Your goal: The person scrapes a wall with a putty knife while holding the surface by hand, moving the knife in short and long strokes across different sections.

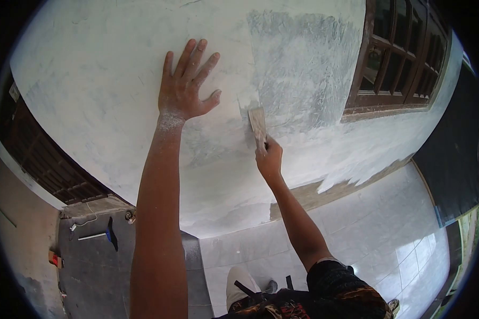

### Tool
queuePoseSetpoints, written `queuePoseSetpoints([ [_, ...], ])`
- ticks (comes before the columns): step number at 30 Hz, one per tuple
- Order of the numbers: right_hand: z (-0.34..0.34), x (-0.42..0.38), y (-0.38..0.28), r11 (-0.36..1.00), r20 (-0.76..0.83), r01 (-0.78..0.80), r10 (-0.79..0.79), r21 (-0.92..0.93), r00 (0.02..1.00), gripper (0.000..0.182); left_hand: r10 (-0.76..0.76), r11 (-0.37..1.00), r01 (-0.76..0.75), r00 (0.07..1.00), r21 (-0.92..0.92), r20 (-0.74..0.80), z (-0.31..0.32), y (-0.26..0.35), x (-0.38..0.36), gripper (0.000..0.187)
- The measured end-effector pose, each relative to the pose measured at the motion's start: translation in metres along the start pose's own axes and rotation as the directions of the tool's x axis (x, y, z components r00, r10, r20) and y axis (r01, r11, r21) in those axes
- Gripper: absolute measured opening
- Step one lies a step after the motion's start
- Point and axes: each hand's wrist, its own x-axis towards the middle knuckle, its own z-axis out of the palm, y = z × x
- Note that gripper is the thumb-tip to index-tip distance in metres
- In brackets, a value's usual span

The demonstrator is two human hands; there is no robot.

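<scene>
My left hand (185,87) lies flat against the white-coated wall (106,111), fingers spread, with pale dust on the wrist and thumb. Lower and to its right, my right hand (270,158) is wrapped round the handle of a putty knife (257,123). The broad blade of the knife points up and seems to rest on the wall, beside the edge of a greyer, thinly coated patch (295,69). White residue covers the blade. Most of the handle is hidden in my fingers.
A brown wooden window (399,58) is set into the wall at upper right. At left stands a dark wooden door (42,149). Below are pale floor tiles (356,228) and dark tiles (101,266), where a squeegee-like tool (110,234) and a white cable (93,212) lie. A black sheet (447,143) hangs at right.
</scene>
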Motion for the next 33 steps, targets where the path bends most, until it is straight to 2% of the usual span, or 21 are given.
queuePoseSetpoints([
  [2,-0.006,-0.012,-0.014,0.965,0.082,-0.264,0.263,0.001,0.961,0.038,-0.002,1.000,0.002,1.000,-0.010,-0.003,0.000,-0.001,0.000,0.089],
  [6,-0.003,0.007,-0.021,0.985,0.056,-0.171,0.172,-0.017,0.984,0.039,0.009,1.000,-0.009,1.000,-0.010,-0.008,0.000,-0.001,0.001,0.089],
  [8,0.002,0.008,-0.011,0.999,0.023,-0.037,0.036,0.028,0.999,0.043,0.010,1.000,-0.010,1.000,-0.019,-0.016,0.000,0.000,-0.001,0.089],
  [9,0.001,0.004,-0.011,0.999,0.025,-0.035,0.034,0.029,0.999,0.043,0.008,1.000,-0.008,1.000,-0.020,-0.010,0.001,0.000,0.000,0.089],
  [11,-0.003,-0.009,-0.012,0.978,0.056,-0.209,0.209,-0.011,0.976,0.045,0.006,1.000,-0.006,1.000,-0.019,-0.002,0.000,-0.002,-0.001,0.090],
  [15,-0.004,-0.002,-0.017,0.986,0.036,-0.167,0.168,-0.014,0.985,0.047,0.013,1.000,-0.013,1.000,-0.011,-0.009,0.001,-0.001,-0.002,0.089],
  [17,0.003,0.011,-0.009,0.999,0.017,-0.053,0.053,-0.011,0.998,0.042,0.012,1.000,-0.012,1.000,0.004,-0.014,0.001,-0.001,-0.001,0.089],
  [18,0.002,0.007,-0.011,0.999,0.019,-0.053,0.053,-0.010,0.998,0.042,0.012,1.000,-0.012,1.000,0.004,-0.006,0.001,-0.001,-0.001,0.089],
  [20,-0.001,-0.003,-0.016,0.980,0.034,-0.196,0.195,0.021,0.980,0.041,0.007,1.000,-0.007,1.000,0.010,-0.001,0.000,-0.001,-0.001,0.089],
  [24,0.001,-0.010,-0.001,0.984,0.017,-0.173,0.174,-0.044,0.985,0.039,0.002,1.000,-0.002,1.000,0.004,0.002,-0.001,-0.001,0.000,0.088],
  [26,0.007,0.009,0.002,0.998,0.011,-0.059,0.059,0.011,0.998,0.039,0.006,1.000,-0.006,1.000,0.007,0.008,0.000,0.000,0.000,0.088],
  [27,0.006,0.008,-0.001,0.998,0.009,-0.061,0.061,0.011,0.998,0.039,0.009,1.000,-0.009,1.000,0.010,-0.002,0.001,-0.001,-0.001,0.088],
  [30,0.004,-0.004,-0.007,0.993,0.005,-0.119,0.119,0.001,0.993,0.038,0.010,1.000,-0.010,1.000,0.016,-0.006,0.001,-0.002,0.000,0.088],
  [32,0.003,-0.017,0.001,0.964,0.027,-0.263,0.262,0.043,0.965,0.037,0.003,1.000,-0.003,1.000,0.014,0.001,0.000,-0.003,0.000,0.088],
  [33,0.002,-0.013,-0.003,0.964,0.028,-0.264,0.263,0.039,0.964,0.037,0.004,1.000,-0.004,1.000,0.018,0.004,0.000,-0.003,0.001,0.087],
])
